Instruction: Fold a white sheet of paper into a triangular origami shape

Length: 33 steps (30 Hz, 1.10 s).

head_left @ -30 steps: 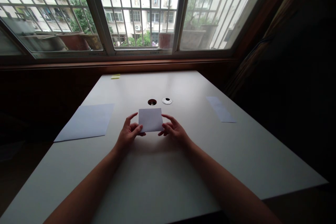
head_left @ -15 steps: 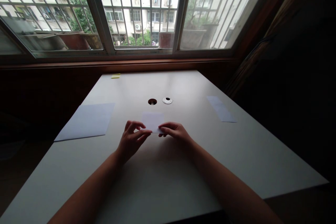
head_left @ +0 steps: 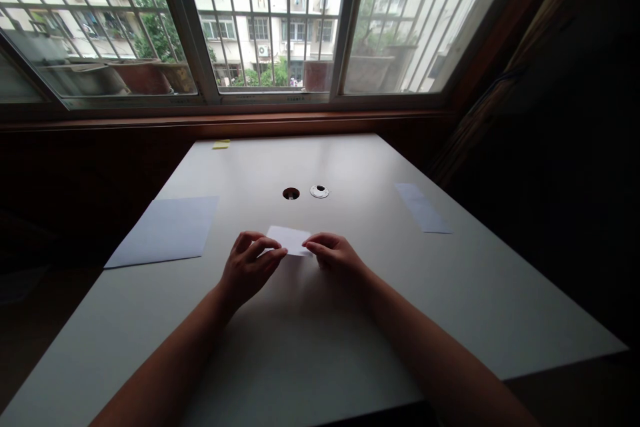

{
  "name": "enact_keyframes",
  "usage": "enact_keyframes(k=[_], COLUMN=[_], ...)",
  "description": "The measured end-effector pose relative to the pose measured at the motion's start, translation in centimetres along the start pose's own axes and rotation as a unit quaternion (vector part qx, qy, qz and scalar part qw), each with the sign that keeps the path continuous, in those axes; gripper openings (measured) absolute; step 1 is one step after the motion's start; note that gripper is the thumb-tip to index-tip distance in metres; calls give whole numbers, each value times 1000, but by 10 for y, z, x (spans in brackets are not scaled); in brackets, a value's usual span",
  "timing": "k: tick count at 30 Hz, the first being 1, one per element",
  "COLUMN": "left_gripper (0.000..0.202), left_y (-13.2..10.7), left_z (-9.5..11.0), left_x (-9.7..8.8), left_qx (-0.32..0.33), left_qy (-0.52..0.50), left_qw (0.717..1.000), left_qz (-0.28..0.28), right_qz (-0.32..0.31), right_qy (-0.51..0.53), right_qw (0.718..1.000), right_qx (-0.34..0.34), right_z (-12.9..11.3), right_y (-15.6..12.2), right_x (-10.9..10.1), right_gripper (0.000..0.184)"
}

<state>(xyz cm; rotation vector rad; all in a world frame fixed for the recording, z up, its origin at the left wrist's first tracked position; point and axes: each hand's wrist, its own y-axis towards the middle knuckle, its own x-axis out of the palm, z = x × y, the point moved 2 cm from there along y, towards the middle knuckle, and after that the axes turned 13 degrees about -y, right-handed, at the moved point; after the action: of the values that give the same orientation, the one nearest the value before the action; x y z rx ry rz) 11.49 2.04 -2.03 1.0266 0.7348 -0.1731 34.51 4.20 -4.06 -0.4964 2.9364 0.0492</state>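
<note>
A small piece of white paper [head_left: 290, 239] is held between my two hands, just above the middle of the white table [head_left: 300, 360]. My left hand [head_left: 251, 263] pinches its left near corner between thumb and fingers. On the other side, the thumb and fingertips of my right hand [head_left: 334, 253] are closed on the right edge. The paper tilts, with its far edge pointing toward the window.
A large white sheet [head_left: 165, 230] lies at the table's left edge, and a narrow paper strip [head_left: 423, 208] at the right. Beyond my hands are a round hole [head_left: 291, 193] and a white cable-hole cover [head_left: 319, 191]. Yellow sticky notes [head_left: 221, 145] sit at the far left corner.
The paper between my hands has tilted: its far edge has come nearer and its face looks brighter and shorter. Both hands stay in nearly the same place, the fingers slightly shifted.
</note>
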Motion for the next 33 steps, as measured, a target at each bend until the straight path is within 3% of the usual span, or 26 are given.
enact_keyframes(k=[2,4,7,10,17,24,29,33], left_gripper=[28,27,27,28,28,30,31,30], left_y=[1,3,5,6,6,4,3,4], left_z=[2,4,7,9,15,13,7,4], left_x=[-2,-3,-2,-1,0,0,-3,-6], left_qx=[24,39,49,56,62,70,52,42], left_qy=[26,44,59,62,48,38,43,51], left_qw=[999,998,997,996,997,997,998,998], left_qz=[0,0,-5,-12,-20,-19,2,14], right_qz=[43,85,132,155,176,161,168,216], right_qy=[-70,-156,-276,-362,-449,-509,-520,-500], right_qw=[996,976,915,856,784,743,739,748], right_qx=[-38,-123,-263,-335,-391,-404,-394,-378], right_z=[-1,-5,-14,-19,-24,-29,-31,-29], right_y=[-2,-5,-9,-12,-18,-21,-18,-15], right_x=[-3,-4,0,7,20,18,-4,-25], right_gripper=[27,22,16,18,19,11,12,13])
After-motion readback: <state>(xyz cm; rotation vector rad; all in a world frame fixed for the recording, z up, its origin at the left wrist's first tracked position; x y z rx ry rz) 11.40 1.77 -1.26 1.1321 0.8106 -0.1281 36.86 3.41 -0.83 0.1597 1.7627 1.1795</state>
